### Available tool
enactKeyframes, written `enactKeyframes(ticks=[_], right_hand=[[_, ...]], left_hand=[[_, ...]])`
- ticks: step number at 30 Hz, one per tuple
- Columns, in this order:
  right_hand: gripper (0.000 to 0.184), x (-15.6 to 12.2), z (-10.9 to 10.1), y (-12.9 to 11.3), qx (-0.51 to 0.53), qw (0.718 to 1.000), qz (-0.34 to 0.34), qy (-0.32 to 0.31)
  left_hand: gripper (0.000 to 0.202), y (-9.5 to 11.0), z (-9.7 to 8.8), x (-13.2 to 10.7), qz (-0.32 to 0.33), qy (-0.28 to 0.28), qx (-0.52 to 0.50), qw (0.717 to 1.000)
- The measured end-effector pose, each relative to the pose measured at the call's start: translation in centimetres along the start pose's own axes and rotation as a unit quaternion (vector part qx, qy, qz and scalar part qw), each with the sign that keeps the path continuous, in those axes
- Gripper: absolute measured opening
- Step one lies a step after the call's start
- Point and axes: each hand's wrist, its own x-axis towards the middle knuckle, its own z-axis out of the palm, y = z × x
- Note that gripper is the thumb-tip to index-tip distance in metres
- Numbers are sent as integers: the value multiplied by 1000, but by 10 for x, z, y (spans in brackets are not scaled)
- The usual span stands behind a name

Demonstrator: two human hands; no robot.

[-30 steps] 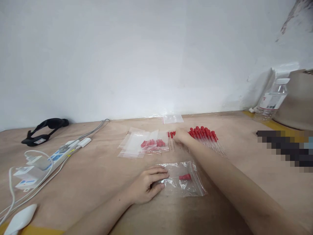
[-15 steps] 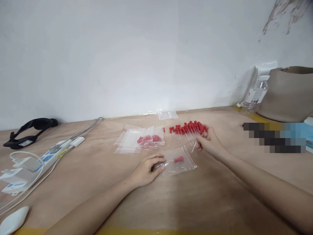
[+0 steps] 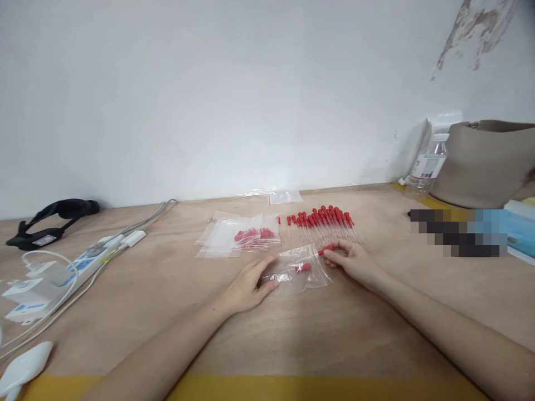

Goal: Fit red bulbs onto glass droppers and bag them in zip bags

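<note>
A clear zip bag (image 3: 288, 283) lies on the table with one red-bulbed dropper (image 3: 303, 268) inside it. My left hand (image 3: 253, 281) grips the bag's left end between thumb and fingers. At the right end, by the zip edge, my right hand (image 3: 350, 260) pinches a second dropper (image 3: 325, 251) by its red bulb. That dropper's thin tube points left at the bag's mouth; how far it reaches inside is hard to make out. Just behind lies a row of several red droppers (image 3: 324, 216), bulbs towards the wall.
Stacked zip bags (image 3: 221, 236), some holding red droppers, lie left of the row. Another flat bag (image 3: 285, 196) is by the wall. A power strip (image 3: 79, 267) with cables and a black strap (image 3: 52, 223) are on the left. A bottle (image 3: 430, 161) and a grey-brown bag (image 3: 480, 161) stand right.
My right hand has moved left from the row to the bag's mouth, bringing a dropper with it. My left hand stays on the bag. The view has shifted slightly.
</note>
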Motion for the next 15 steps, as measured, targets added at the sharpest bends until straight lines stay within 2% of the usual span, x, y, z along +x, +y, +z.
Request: enactKeyframes(ticks=[2, 4, 9, 15], right_hand=[[33, -1, -2, -1, -88, 994, -31, -63], [32, 0, 1, -2, -152, 982, -64, -88], [34, 5, 12, 2, -201, 974, -91, -49], [25, 5, 6, 5, -297, 947, -116, -24]], left_hand=[[47, -1, 1, 0, 7, 2, 0, 1000], [47, -2, 1, 0, 11, 0, 3, 1000], [47, -1, 1, 1, 27, -9, -2, 1000], [45, 0, 1, 2, 28, 0, 2, 1000]])
